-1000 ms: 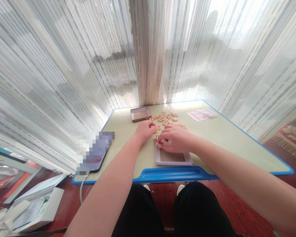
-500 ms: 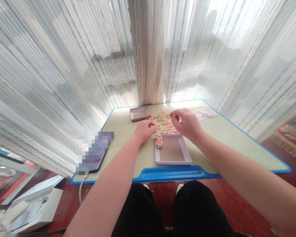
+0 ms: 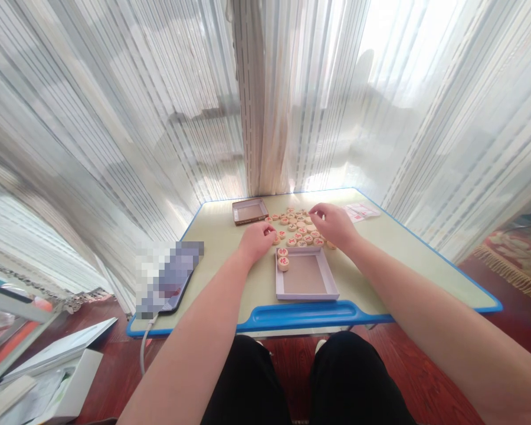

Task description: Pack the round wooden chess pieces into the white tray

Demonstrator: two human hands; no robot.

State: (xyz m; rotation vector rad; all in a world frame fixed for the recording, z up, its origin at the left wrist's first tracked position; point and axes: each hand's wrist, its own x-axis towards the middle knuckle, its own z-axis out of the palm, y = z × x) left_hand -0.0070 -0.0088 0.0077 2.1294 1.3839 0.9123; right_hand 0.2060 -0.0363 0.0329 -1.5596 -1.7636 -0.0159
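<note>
Round wooden Chinese chess pieces [image 3: 301,225] with red and dark characters lie loosely spread over the middle of the table. My left hand [image 3: 256,241] is at their left side, fingers curled at a Chinese chess piece [image 3: 277,240] by the fingertips. On the far right of the spread, my right hand [image 3: 334,225] has bent fingers pointing down among the pieces; what they hold, if anything, is hidden. Close to me lies a shallow open box tray [image 3: 330,274]. Two red-marked pieces [image 3: 283,264] sit one behind the other along its left wall.
A brown-sided box lid [image 3: 250,211] lies at the back left, a printed sheet [image 3: 361,211] at the back right. A phone [image 3: 179,277] with a cable is at the left edge. The table [image 3: 402,271] has a blue rim, and curtains [image 3: 194,118] hang behind it.
The camera view has shifted slightly, so the table appears lower. Both hands stay near the same pieces, and the two pieces in the tray have not moved.
</note>
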